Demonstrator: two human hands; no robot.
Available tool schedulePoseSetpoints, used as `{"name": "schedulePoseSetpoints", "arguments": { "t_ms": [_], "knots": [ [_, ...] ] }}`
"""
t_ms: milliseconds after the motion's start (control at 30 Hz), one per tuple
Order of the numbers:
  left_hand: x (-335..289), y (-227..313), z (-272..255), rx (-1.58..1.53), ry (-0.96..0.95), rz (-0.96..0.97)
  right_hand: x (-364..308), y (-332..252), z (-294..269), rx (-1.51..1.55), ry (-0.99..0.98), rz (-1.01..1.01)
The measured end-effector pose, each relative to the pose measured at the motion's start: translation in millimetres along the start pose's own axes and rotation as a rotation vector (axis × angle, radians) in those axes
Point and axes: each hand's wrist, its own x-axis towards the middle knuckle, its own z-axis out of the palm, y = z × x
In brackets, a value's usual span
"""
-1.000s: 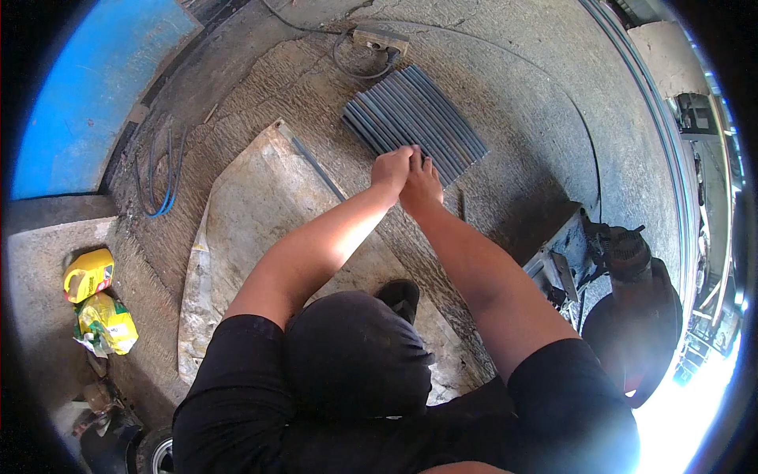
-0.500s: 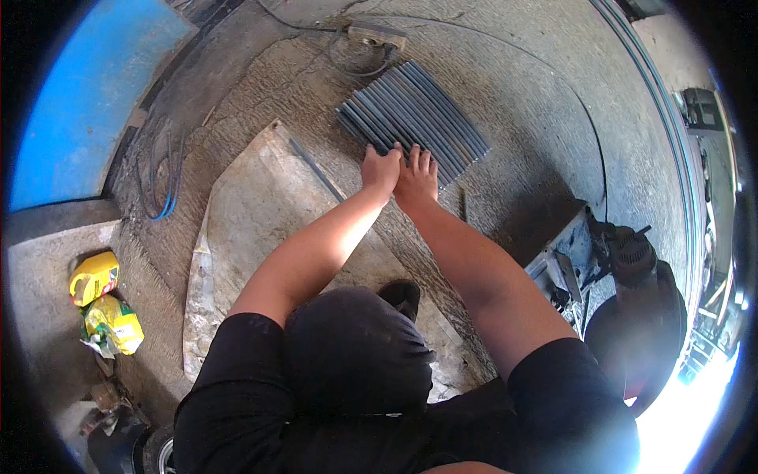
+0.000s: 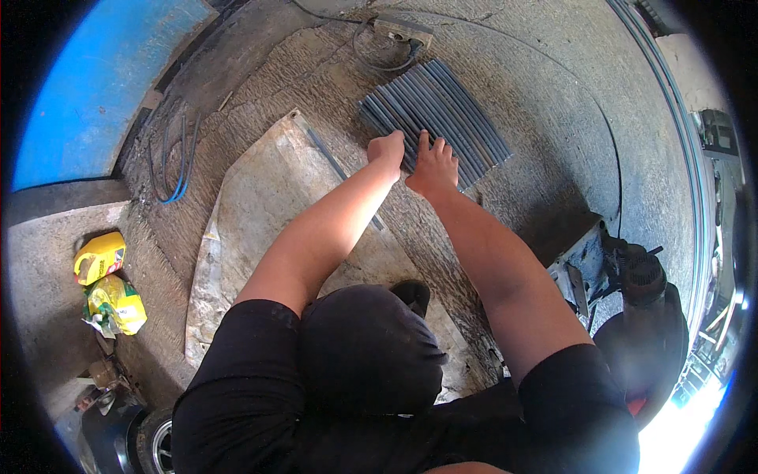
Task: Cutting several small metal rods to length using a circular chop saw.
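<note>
Dark grey metal rods [image 3: 442,114] of about equal length lie side by side in a flat row on the rough concrete floor. My left hand [image 3: 387,150] is closed at the row's near left edge; what its fingers hold, if anything, is hidden. Close beside it, my right hand [image 3: 434,166] lies over the near rods, fingers apart and pressing down on them. One more long grey rod [image 3: 324,152] rests on the stained pale sheet [image 3: 264,205] left of my hands, and my left forearm crosses over part of it.
A socket block [image 3: 403,30] with a black cable sits beyond the rods. At right stands a dark cut-off machine [image 3: 643,280]; long pipes [image 3: 675,118] run behind it. A yellow jug [image 3: 100,257], a yellow bag [image 3: 117,305], blue-ended hose [image 3: 178,189] and blue panel [image 3: 79,95] are at left.
The whole view has shifted a little. My left hand has closed and drawn slightly apart from my right hand, which has spread over the near rods.
</note>
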Motion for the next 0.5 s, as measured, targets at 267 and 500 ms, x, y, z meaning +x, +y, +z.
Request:
{"name": "schedulePoseSetpoints", "arguments": {
  "t_ms": [267, 500],
  "knots": [
    [14.9, -4.2, 12.3, 0.045, -0.134, -0.023, 1.9, 4.3, 14.1, -0.05, 0.089, -0.048],
    [9.4, 3.4, 8.0, -0.006, -0.106, -0.012, 11.3, 9.2, 6.8, -0.032, 0.043, -0.052]
  ]
}}
